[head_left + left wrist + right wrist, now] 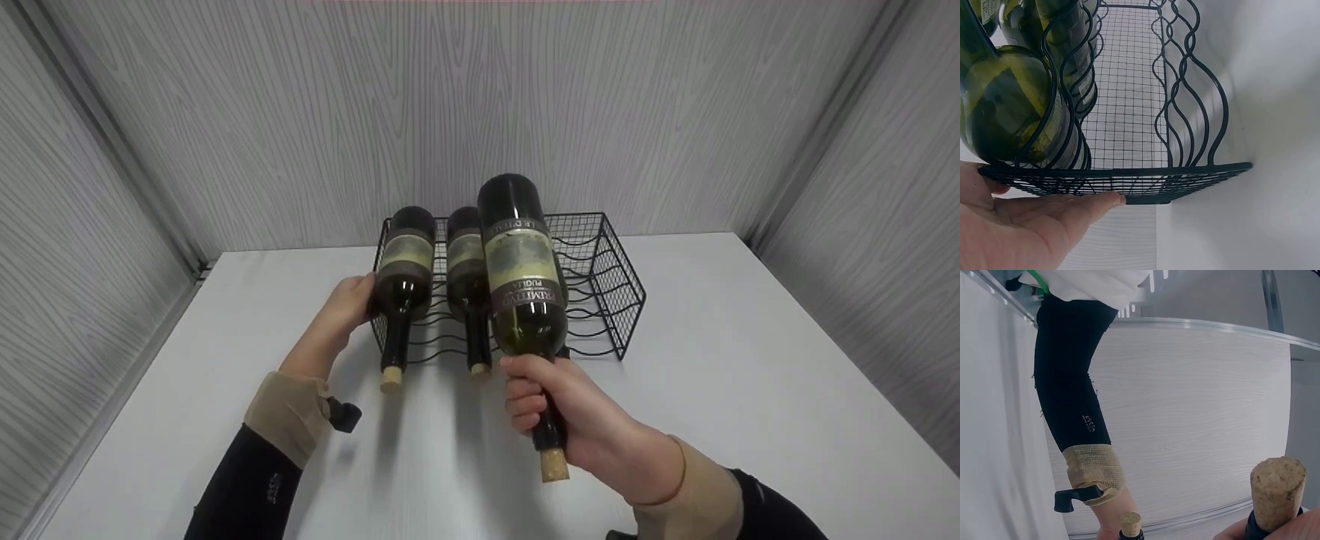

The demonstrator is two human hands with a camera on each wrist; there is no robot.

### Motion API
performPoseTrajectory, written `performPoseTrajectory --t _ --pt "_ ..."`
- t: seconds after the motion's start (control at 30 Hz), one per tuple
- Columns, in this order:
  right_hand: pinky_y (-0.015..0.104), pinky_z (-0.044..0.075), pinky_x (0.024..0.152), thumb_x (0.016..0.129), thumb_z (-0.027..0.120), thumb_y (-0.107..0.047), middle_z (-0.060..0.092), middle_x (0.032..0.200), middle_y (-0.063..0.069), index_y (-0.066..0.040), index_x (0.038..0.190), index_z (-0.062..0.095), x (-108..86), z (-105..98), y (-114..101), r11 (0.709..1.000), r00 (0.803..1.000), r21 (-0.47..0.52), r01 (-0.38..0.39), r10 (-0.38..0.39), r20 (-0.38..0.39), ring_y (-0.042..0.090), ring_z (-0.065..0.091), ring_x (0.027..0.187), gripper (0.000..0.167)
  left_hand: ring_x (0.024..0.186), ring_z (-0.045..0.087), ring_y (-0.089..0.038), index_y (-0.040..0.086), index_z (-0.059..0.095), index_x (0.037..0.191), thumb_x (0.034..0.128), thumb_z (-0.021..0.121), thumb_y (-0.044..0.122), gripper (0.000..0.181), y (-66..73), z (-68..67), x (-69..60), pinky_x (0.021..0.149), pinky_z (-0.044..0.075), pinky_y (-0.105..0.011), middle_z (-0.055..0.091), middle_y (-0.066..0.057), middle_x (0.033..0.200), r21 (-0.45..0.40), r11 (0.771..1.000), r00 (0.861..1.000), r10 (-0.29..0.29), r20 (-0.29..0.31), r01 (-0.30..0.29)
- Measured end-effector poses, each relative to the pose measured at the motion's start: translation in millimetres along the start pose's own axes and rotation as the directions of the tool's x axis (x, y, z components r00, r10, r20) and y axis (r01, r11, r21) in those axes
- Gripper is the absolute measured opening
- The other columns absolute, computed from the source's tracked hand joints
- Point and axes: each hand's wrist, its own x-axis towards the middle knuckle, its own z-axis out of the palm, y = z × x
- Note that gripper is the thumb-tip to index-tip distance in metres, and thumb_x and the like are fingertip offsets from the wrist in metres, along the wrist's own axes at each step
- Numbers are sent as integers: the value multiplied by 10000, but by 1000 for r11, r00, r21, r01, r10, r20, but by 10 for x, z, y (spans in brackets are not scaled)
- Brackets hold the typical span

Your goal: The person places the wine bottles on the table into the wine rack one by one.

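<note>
My right hand point(574, 416) grips a corked wine bottle point(525, 266) round its neck; the bottle's base points toward the back wall, above a black wire wine rack point(619, 300). The cork point(1278, 492) shows close up in the right wrist view. Two more corked bottles, a left one point(405, 289) and a middle one point(469, 292), lie in the rack, necks toward me. Behind the held bottle, a dark edge peeks out, mostly hidden. My left hand point(341, 311) touches the rack's left side; in the left wrist view its fingers point(1081, 211) lie straight along the mesh.
The rack stands on a white tabletop point(712, 360), near a grey wood-grain back wall point(420, 112). Similar panels rise at left and right. Wavy wire rungs point(592, 292) show at the rack's right part.
</note>
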Motion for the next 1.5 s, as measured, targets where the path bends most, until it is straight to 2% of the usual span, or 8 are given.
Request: performPoseTrajectory --t 0.27,0.4,0.6,0.8,0.93,1.13,1.27,1.5 --pt "82 382 490 1081 474 -122 405 606 -122 -145 892 408 0 -52 -116 999 1000 29 23 -23 9 -28 416 500 201 884 532 -112 90 539 1042 1173 231 322 407 -13 6 15 1118 526 -393 493 28 876 -5 1000 1000 -8 -21 8" --pt "81 387 488 1090 454 -121 412 607 -119 -141 906 410 -3 -94 -176 997 999 57 42 -43 17 -27 423 496 190 945 549 -129 30 565 1160 1172 225 322 448 -12 13 13 1219 478 -450 501 10 926 -12 1000 1000 -17 -20 17" --pt "78 394 486 1095 439 -125 420 601 -114 -139 874 435 -1 -169 -251 994 999 103 45 -47 11 -25 432 490 221 990 555 -145 -45 547 1320 1170 223 342 527 3 19 0 1223 472 -448 510 -5 978 -13 1000 1000 -17 -18 17" --pt "76 394 484 1093 443 -121 430 608 -95 -109 901 436 -6 -237 -307 986 999 159 41 -41 -4 -23 441 488 193 1203 603 -234 -113 443 1498 1171 201 337 607 -2 16 -18 1274 419 -449 572 -58 1128 -10 1000 1000 -9 1 9" --pt "76 399 483 1098 432 -120 440 607 -94 -102 975 393 -5 -295 -338 983 999 179 51 -52 1 -20 449 485 130 1236 604 -261 -117 432 1507 1171 199 341 614 -9 17 -12 1273 420 -442 579 -82 1163 -11 1000 1000 -15 -3 15" --pt "86 401 492 1104 423 -135 450 594 -89 -112 902 384 -3 -416 -359 967 998 252 18 -31 48 -11 458 487 207 1386 550 -357 -120 339 1577 1171 201 345 632 -6 23 -21 1281 409 -449 550 -208 1356 -22 999 1000 -30 -7 30" --pt "90 403 499 1101 436 -130 464 592 -83 -108 989 362 0 -486 -362 958 997 288 4 -25 68 -4 466 493 136 1378 545 -359 -116 350 1571 1171 198 343 627 3 23 -37 1273 420 -451 545 -207 1346 -18 999 999 -38 -12 38" --pt "91 416 482 1106 436 -134 470 596 -86 -107 1026 396 8 -557 -362 966 999 256 39 -33 -27 -9 474 486 93 1387 542 -359 -116 344 1574 1175 206 339 621 14 14 -51 1273 422 -435 537 -222 1378 -34 999 999 -39 -9 39"
